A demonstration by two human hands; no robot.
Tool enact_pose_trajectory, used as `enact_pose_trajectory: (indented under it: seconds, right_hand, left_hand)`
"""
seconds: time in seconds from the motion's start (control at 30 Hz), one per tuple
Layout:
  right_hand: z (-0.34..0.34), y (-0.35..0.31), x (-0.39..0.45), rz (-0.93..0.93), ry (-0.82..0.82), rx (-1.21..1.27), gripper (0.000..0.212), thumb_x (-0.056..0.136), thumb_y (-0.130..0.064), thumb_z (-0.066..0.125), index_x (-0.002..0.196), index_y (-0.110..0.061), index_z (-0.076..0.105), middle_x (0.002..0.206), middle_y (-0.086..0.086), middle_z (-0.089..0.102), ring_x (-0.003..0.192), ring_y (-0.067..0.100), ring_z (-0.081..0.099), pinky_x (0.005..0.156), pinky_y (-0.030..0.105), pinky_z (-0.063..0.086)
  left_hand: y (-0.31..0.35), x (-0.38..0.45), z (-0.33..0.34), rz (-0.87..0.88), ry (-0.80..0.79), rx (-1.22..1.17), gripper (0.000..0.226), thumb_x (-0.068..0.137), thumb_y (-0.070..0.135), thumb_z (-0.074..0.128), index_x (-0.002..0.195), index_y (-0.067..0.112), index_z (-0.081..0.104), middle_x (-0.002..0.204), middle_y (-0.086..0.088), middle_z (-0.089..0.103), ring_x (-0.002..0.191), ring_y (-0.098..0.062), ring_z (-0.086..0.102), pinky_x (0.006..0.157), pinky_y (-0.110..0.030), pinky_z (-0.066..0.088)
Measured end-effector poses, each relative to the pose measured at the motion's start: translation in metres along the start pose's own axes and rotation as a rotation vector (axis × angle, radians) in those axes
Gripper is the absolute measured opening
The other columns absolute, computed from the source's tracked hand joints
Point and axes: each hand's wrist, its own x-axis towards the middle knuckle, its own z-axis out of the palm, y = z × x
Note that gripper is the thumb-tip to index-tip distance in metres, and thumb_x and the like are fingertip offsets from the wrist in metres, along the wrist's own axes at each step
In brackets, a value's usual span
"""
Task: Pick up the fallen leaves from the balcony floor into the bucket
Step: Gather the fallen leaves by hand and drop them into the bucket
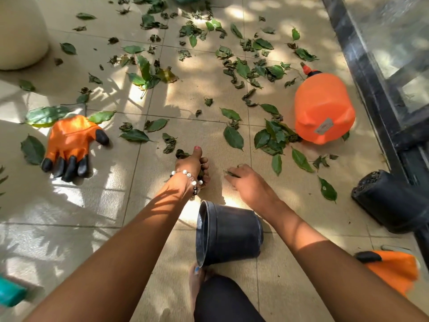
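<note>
Early in the job, by the look of it. Leaves [233, 137] cover most of the floor [290, 287] from mid-frame up to the top edge; only the strip around the hands and below looks mostly picked clean.

Left hand [191, 165], centre frame, is curled round a small clump of dark leaves, thumb stretched up toward another crumpled leaf. Right hand [243, 180], just right of it, lies low on the floor, fingers bent onto a leaf; whether it already pinches that leaf I cannot tell. Hands are near each other, not touching.

Bucket [228, 235], black, sits lower centre, between the forearms. It lies tipped on its side, long axis roughly left-right across the frame, mouth pointing left, base to the right. Inside is dark; cannot tell if any leaves are in it.

Left to do, as I judge: drop both handfuls in the bucket, then clear the big scatter above, the cluster by the orange sprayer [323, 108] at right, and the leaves around the orange glove [69, 145] at left. Tipped mouth means leaves could slide back out unless pushed well in or the bucket is stood up.
</note>
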Motion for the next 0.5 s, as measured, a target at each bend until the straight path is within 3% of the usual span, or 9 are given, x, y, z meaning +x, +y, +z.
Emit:
enact_pose_trajectory:
  seconds: [0.07,0.17,0.27,0.37,0.43,0.5]
  right_hand:
    - [-0.002,0.001,-0.004,-0.022,0.052,-0.063,0.020,0.098,-0.010,0.048,0.105,-0.005,0.066,0.111,0.010,0.059,0.106,0.025,0.053,0.086,0.036,0.048]
    - [-0.011,-0.003,-0.005,0.075,0.115,0.139,0.023,0.093,-0.001,0.053,0.104,-0.004,0.073,0.107,0.012,0.069,0.102,0.022,0.060,0.087,0.029,0.050]
    - [-0.037,-0.019,0.003,0.386,0.328,0.770,0.017,0.085,-0.003,0.068,0.101,-0.007,0.074,0.100,0.005,0.073,0.093,0.016,0.068,0.087,0.026,0.054]
    - [-0.066,-0.045,0.016,0.376,0.351,1.237,0.015,0.079,0.002,0.072,0.092,-0.006,0.074,0.090,0.005,0.073,0.086,0.019,0.070,0.082,0.028,0.057]
    - [-0.073,-0.068,0.022,0.281,0.305,1.267,0.014,0.079,0.005,0.072,0.089,-0.006,0.073,0.087,0.007,0.073,0.075,0.020,0.070,0.076,0.033,0.059]
    - [-0.067,-0.092,0.025,0.243,0.267,1.052,0.013,0.081,-0.001,0.073,0.092,-0.009,0.075,0.087,0.004,0.073,0.070,0.016,0.068,0.072,0.032,0.059]
  left_hand:
    - [-0.002,-0.002,-0.004,-0.007,-0.012,0.022,0.048,0.099,0.046,0.047,0.066,0.011,0.051,0.052,0.000,0.047,0.040,-0.013,0.038,0.039,-0.014,0.033]
    - [-0.005,-0.006,-0.011,-0.006,-0.016,0.037,0.048,0.098,0.046,0.050,0.066,0.011,0.054,0.045,0.001,0.051,0.034,-0.012,0.042,0.037,-0.015,0.035]
    - [-0.006,-0.009,-0.017,0.013,-0.008,0.046,0.044,0.097,0.044,0.054,0.073,0.008,0.059,0.051,-0.003,0.055,0.036,-0.013,0.043,0.039,-0.017,0.037]
    - [-0.004,-0.013,-0.023,0.004,-0.040,0.011,0.045,0.097,0.048,0.051,0.088,0.005,0.060,0.061,-0.008,0.059,0.039,-0.014,0.044,0.039,-0.019,0.038]
    - [-0.001,-0.019,-0.024,0.012,-0.067,-0.017,0.055,0.094,0.056,0.049,0.104,0.004,0.061,0.065,-0.010,0.062,0.041,-0.016,0.050,0.041,-0.022,0.042]
    - [0.002,-0.021,-0.026,0.000,-0.080,-0.074,0.066,0.088,0.066,0.050,0.117,0.008,0.061,0.072,-0.010,0.068,0.058,-0.022,0.063,0.055,-0.029,0.049]
